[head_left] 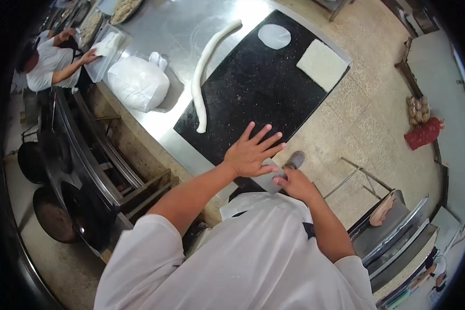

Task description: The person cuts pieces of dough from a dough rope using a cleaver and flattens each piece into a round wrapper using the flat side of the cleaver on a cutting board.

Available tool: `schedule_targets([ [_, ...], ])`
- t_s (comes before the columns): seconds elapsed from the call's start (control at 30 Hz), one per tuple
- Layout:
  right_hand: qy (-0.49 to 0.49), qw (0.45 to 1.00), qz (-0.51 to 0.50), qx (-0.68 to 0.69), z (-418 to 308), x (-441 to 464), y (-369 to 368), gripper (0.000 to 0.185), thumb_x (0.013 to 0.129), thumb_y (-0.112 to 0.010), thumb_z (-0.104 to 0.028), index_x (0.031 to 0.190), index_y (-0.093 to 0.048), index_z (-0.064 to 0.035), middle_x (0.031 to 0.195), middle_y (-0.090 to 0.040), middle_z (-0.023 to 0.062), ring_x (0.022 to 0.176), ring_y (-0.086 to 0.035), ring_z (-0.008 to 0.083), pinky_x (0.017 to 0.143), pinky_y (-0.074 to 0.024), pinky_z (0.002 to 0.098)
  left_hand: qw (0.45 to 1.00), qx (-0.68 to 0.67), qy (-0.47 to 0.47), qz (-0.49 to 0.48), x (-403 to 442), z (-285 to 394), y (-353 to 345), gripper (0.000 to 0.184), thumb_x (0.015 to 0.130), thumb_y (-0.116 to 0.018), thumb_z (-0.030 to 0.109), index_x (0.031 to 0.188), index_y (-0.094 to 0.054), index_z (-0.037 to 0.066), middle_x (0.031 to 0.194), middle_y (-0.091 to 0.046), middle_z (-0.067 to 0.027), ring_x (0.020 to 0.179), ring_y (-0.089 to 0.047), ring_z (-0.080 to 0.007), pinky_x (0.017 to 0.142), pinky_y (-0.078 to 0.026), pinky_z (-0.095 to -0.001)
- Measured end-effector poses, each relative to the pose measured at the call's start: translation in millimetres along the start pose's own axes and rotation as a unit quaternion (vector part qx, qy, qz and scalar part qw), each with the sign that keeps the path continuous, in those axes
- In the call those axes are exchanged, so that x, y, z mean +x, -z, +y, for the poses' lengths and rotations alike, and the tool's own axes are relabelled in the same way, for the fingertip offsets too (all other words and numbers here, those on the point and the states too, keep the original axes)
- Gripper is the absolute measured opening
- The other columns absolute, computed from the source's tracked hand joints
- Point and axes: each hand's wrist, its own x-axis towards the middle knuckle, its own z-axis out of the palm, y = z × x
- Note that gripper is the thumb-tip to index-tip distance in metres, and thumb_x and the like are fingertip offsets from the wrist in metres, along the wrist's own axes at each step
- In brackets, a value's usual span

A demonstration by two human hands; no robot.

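At the near end of the black work surface [243, 88], the left hand [249, 156] is open, palm down, with fingers spread. Its thumb overlaps the edge of a flat gray blade [267, 181]; contact between them cannot be confirmed. The right hand [297, 183] is closed around one side of the flat gray blade, with its thumb on the face.

Forward and left of the left hand lies a long, curved white dough roll [197, 85]. Its near end rests on the black work surface; its far end rests on the steel table [183, 36]. A round white disc [274, 36] lies flat near the far edge of the black work surface. A square white slab [323, 65] occupies the far right corner.

Left of the dough roll, a filled white plastic bag [138, 83] rests on the steel table. Beyond it, a co-worker in a white shirt [49, 64] reaches with one hand into a clear container [99, 70] holding white material. Dark pans [57, 214] are positioned at the lower left. On the floor to the right, a red mesh sack [423, 134] sits against a second sack [418, 110].
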Motion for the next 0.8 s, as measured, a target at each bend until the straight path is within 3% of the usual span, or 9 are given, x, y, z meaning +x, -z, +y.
schedule_targets([
  [0.07, -0.059, 0.998, -0.025, 0.015, -10, 8, 11, 0.048, 0.094, -0.067, -0.046, 0.099, -0.071, 0.002, 0.094, -0.07, 0.0284, 0.092, -0.069, 0.0443, 0.081, -0.0518, 0.0502, 0.999, 0.033, -0.015, -0.008, 6, -4, 7, 0.074, 0.092, -0.055, 0.067, 0.153, -0.05, 0.026, 0.163, -0.041, -0.0064, 0.154, -0.031, -0.0313, 0.122, -0.015, -0.0671],
  [0.17, 0.004, 1.0, -0.001, 0.018, -18, 42, 50, 0.052, 0.093, -0.067, -0.049, 0.098, -0.071, 0.0029, 0.092, -0.071, 0.0279, 0.092, -0.07, 0.0435, 0.082, -0.0526, 0.0493, 0.998, 0.033, 0.006, 0.046, 31, -27, 11, 0.074, 0.093, -0.054, 0.067, 0.154, -0.049, 0.025, 0.164, -0.038, -0.0075, 0.154, -0.029, -0.0315, 0.122, -0.015, -0.0671],
  [0.23, -0.076, 0.995, -0.01, -0.06, -45, 48, 74, 0.053, 0.093, -0.066, -0.049, 0.095, -0.072, 0.0039, 0.095, -0.072, 0.0266, 0.095, -0.071, 0.0418, 0.085, -0.0533, 0.048, 0.997, 0.054, 0.009, 0.062, 46, -38, 17, 0.073, 0.094, -0.052, 0.067, 0.154, -0.048, 0.026, 0.165, -0.037, -0.0086, 0.155, -0.027, -0.0342, 0.122, -0.014, -0.0673],
  [0.33, -0.063, 0.994, -0.006, -0.085, -34, 16, 42, 0.054, 0.092, -0.069, -0.046, 0.113, -0.067, 0.0033, 0.102, -0.072, 0.0274, 0.097, -0.071, 0.0424, 0.087, -0.0537, 0.0491, 0.995, 0.06, -0.007, 0.074, 40, -29, 17, 0.073, 0.095, -0.05, 0.068, 0.154, -0.048, 0.026, 0.165, -0.037, -0.0093, 0.155, -0.026, -0.0373, 0.122, -0.013, -0.0679],
  [0.43, -0.038, 0.999, -0.018, -0.018, -10, -34, -14, 0.062, 0.085, -0.078, -0.042, 0.125, -0.059, 0.0025, 0.105, -0.071, 0.0286, 0.097, -0.071, 0.0432, 0.087, -0.0543, 0.0504, 0.984, -0.004, -0.152, -0.095, 0, 5, 9, 0.073, 0.093, -0.05, 0.071, 0.152, -0.051, 0.027, 0.161, -0.043, -0.0081, 0.155, -0.027, -0.035, 0.123, -0.009, -0.0669],
  [0.47, -0.041, 0.999, -0.02, -0.017, -14, -25, -11, 0.062, 0.085, -0.078, -0.042, 0.125, -0.059, 0.0025, 0.105, -0.071, 0.0286, 0.097, -0.071, 0.0432, 0.087, -0.0543, 0.0504, 0.984, -0.008, -0.153, -0.096, 7, -3, 3, 0.073, 0.093, -0.05, 0.071, 0.152, -0.051, 0.027, 0.161, -0.043, -0.0081, 0.155, -0.027, -0.035, 0.123, -0.009, -0.0669],
  [0.57, -0.164, 0.985, 0.041, -0.037, -45, -21, 0, 0.064, 0.08, -0.083, -0.041, 0.121, -0.06, 0.0035, 0.104, -0.072, 0.0285, 0.099, -0.071, 0.0439, 0.087, -0.0549, 0.0503, 0.985, -0.035, -0.167, -0.007, 18, -9, -11, 0.073, 0.092, -0.053, 0.069, 0.151, -0.052, 0.026, 0.159, -0.046, -0.0072, 0.155, -0.028, -0.031, 0.123, -0.009, -0.0664],
  [0.7, -0.143, 0.987, 0.016, -0.074, -55, 39, 64, 0.063, 0.081, -0.082, -0.043, 0.116, -0.06, 0.004, 0.102, -0.071, 0.0293, 0.1, -0.07, 0.0454, 0.086, -0.0547, 0.0519, 0.993, 0.029, -0.111, 0.025, 73, -54, 19, 0.074, 0.092, -0.057, 0.066, 0.152, -0.051, 0.024, 0.16, -0.044, -0.0094, 0.154, -0.03, -0.0308, 0.124, -0.01, -0.0654],
  [0.8, -0.115, 0.989, 0.041, -0.085, -59, 33, 50, 0.06, 0.082, -0.082, -0.043, 0.112, -0.06, 0.0045, 0.102, -0.071, 0.0299, 0.1, -0.069, 0.0464, 0.085, -0.0543, 0.0529, 0.993, 0.019, -0.106, 0.045, 69, -57, 18, 0.074, 0.092, -0.057, 0.066, 0.152, -0.051, 0.023, 0.162, -0.041, -0.0109, 0.154, -0.029, -0.0334, 0.124, -0.011, -0.0645],
])
